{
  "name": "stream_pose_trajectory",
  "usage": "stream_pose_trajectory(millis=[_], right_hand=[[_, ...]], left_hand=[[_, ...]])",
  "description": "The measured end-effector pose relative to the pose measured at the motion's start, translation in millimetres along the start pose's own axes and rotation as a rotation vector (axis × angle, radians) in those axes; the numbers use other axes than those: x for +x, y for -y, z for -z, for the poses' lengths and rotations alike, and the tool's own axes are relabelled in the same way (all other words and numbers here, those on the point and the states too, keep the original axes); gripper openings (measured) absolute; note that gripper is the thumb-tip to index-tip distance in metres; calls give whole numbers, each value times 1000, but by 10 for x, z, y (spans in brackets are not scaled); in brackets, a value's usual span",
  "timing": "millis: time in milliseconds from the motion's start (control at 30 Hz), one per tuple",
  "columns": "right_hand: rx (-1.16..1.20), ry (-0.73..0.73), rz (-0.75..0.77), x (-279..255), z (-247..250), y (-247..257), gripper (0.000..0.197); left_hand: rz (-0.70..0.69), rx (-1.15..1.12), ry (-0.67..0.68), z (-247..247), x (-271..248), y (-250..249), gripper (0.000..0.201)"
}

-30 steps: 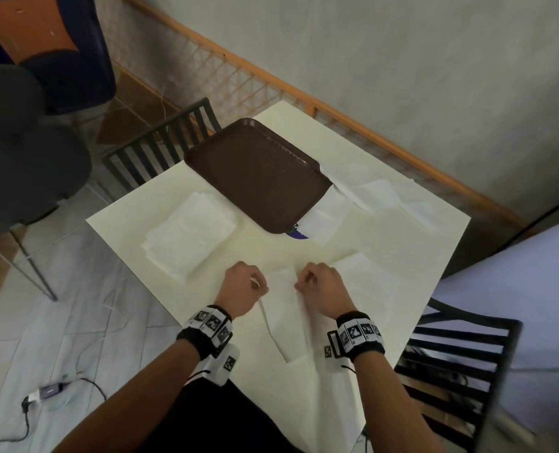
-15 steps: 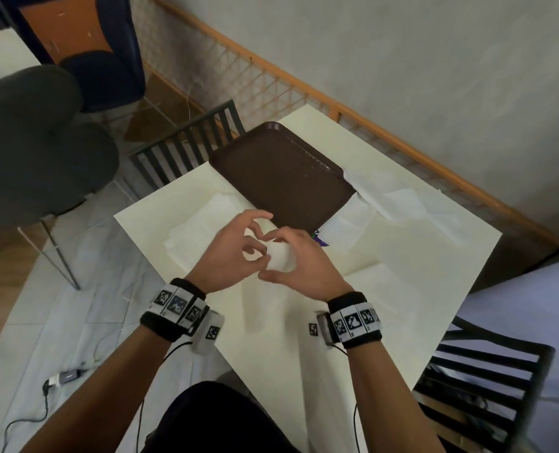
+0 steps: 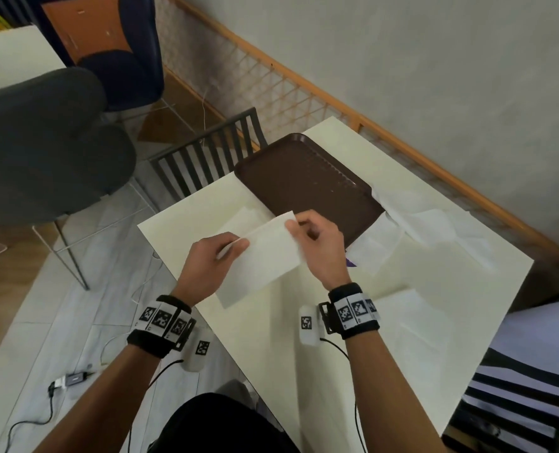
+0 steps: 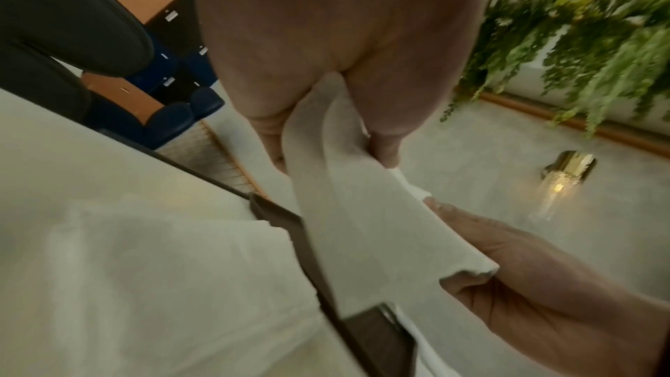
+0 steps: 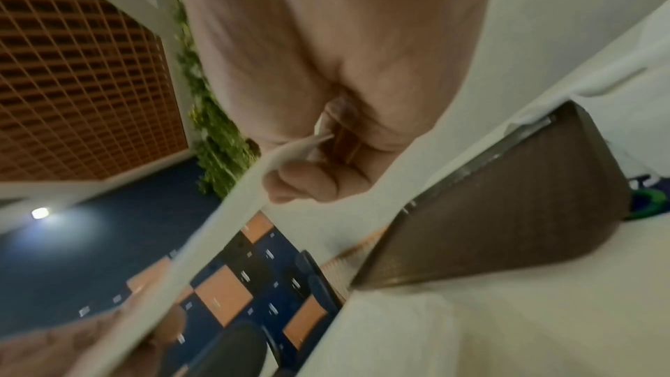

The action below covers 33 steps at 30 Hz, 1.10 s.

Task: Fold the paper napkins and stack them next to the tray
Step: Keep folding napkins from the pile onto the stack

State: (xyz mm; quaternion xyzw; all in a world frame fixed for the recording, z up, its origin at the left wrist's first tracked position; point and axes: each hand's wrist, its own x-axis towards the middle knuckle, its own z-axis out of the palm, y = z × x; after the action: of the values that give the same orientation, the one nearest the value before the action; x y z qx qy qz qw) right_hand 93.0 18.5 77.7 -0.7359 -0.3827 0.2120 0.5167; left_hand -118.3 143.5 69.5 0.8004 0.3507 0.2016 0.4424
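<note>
Cream square surface (image 3: 320,338) set against a grey wall with a wooden lattice rail; dark slatted chairs on two sides.

Nearest: one unfolded napkin (image 3: 399,308) lies flat by the right forearm. Above the surface, both hands hold up a folded napkin (image 3: 265,256). Left hand (image 3: 206,266) pinches its left upper edge, fingers (image 4: 384,148) clamped on the paper. Right hand (image 3: 320,246) pinches the right upper corner between thumb and curled fingers (image 5: 308,182). The sheet hangs slack below the two pinch points, clear of the surface.

Behind it, partly hidden: stack of folded napkins (image 3: 238,220), lying just beside the near-left edge of the brown tray (image 3: 304,184). Further right, loose unfolded napkins (image 3: 435,223) spread past the tray's right end.

Handling, judged: very light, limp, creases readily, likely tears if pulled taut. Best held at corners or along the fold, lightly, two-handed; lowered flat so the layers do not fan open.
</note>
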Motion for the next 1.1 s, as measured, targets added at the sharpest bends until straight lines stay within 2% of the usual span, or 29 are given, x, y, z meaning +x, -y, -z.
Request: stream_pose_trajectory(millis=[100, 200, 267, 433, 500, 567, 633, 767, 933, 1000, 1067, 1100], right_hand=[[-85, -31, -35, 157, -317, -241, 9], [-160, -63, -74, 390, -577, -380, 9], [-224, -28, -105, 540, -739, -452, 9], [-431, 161, -161, 699, -1007, -570, 15], [-465, 199, -126, 668, -951, -525, 19], [-453, 161, -76, 571, -765, -433, 20], [-424, 107, -50, 396, -478, -375, 17], [-402, 5, -2, -117, 357, -467, 9], [-463, -131, -248, -684, 1573, -1172, 13], [-576, -130, -432, -886, 1992, -1516, 33], [-712, -38, -623, -1097, 2272, -1802, 68], [-755, -1, -667, -1182, 2348, -1900, 80]], left_hand=[[110, 83, -102, 66, 94, 304, 23], [160, 199, -201, 79, 189, 653, 24], [193, 266, -234, 45, 218, 833, 24], [286, 421, -182, -105, 188, 963, 12], [276, 508, -178, -181, 142, 930, 19], [215, 528, -230, -269, 78, 799, 28], [100, 477, -268, -376, -7, 605, 28], [-52, 267, -197, -765, -237, 197, 20], [-69, 130, 40, -1519, -427, -170, 14], [-77, 118, 119, -1810, -457, -300, 12], [-74, 118, 170, -2068, -484, -397, 10], [-73, 124, 191, -2181, -493, -426, 10]])
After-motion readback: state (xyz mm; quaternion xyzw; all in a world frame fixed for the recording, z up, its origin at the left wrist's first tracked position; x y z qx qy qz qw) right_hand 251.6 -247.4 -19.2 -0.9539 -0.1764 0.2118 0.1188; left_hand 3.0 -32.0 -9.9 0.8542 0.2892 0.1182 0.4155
